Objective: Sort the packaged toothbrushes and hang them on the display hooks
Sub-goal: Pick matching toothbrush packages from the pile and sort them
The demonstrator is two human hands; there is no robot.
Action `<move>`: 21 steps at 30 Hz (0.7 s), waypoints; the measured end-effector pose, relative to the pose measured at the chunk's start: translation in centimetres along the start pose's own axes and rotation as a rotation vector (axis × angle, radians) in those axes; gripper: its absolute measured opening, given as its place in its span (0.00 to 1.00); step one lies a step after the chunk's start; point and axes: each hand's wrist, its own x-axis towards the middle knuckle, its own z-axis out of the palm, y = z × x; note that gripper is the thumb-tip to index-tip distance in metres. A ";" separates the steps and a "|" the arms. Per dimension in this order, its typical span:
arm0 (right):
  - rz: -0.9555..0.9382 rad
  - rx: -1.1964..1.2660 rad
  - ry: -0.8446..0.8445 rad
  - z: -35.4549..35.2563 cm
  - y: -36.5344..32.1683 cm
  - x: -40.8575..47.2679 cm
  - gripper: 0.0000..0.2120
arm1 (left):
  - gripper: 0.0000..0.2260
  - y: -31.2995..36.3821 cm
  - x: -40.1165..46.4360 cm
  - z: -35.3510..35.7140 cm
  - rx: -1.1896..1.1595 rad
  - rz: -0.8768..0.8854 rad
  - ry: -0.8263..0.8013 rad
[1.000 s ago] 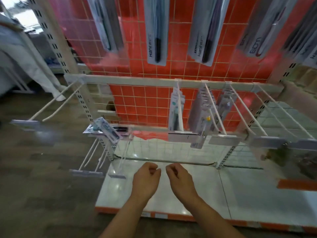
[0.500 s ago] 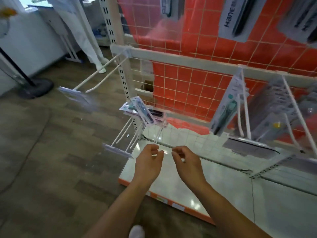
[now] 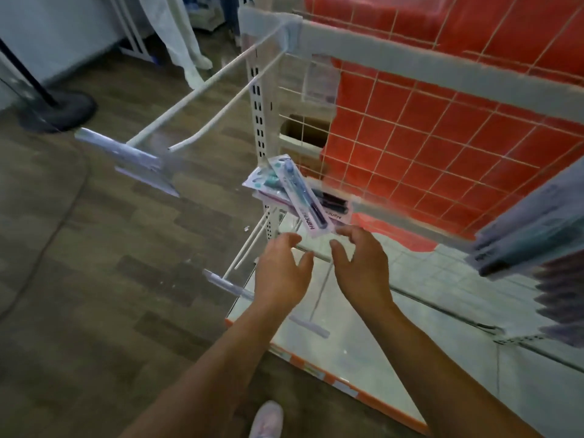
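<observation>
Both bare forearms reach forward and up from the bottom of the view, hands side by side and close together, just below a small loose pile of flat carded toothbrush packages (image 3: 295, 194). The left hand (image 3: 282, 273) has its back to the camera, fingers loosely spread and slightly bent, thumb angled toward the other hand; its grip is spread and holds nothing. The right hand (image 3: 363, 267) mirrors it, fingers curved forward and apart, fingertips nearest the lower end of the top package, a white card with a dark-handled brush (image 3: 305, 200); whether a fingertip actually touches that card is hard to tell through the motion blur. Its grip is likewise spread.

The pile rests on the short white wire display hooks (image 3: 252, 248) beside the perforated white upright post (image 3: 259, 115), in front of the white wire grid over a red backing panel (image 3: 442, 137). More packages hang blurred at the right edge (image 3: 537, 238).

Compared with half a second ago, both hands have uncurled from loose, nearly closed fists and risen toward the pile, and the view has swung left and closer, so the long empty white double-wire hook (image 3: 202, 90) now sits higher in the picture.
</observation>
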 end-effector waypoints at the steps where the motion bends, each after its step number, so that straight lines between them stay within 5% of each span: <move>1: -0.012 -0.048 0.011 0.3 -0.2 1.1 0.12 | 0.17 -0.3 0.8 0.0 0.082 0.064 0.018; 6: -0.091 -0.168 0.035 1.8 -1.2 6.9 0.15 | 0.20 -0.9 4.7 0.0 0.269 0.245 0.061; 11: -0.096 -0.241 -0.129 3.5 -1.6 11.7 0.19 | 0.20 -0.2 8.5 0.4 0.027 0.023 0.007; 16: -0.070 -0.334 -0.288 5.1 -1.1 14.6 0.15 | 0.21 -0.5 10.9 0.6 0.129 -0.019 0.005; 21: 0.008 -0.401 -0.434 5.4 -1.2 14.6 0.29 | 0.20 -0.3 11.7 0.8 0.258 -0.005 -0.018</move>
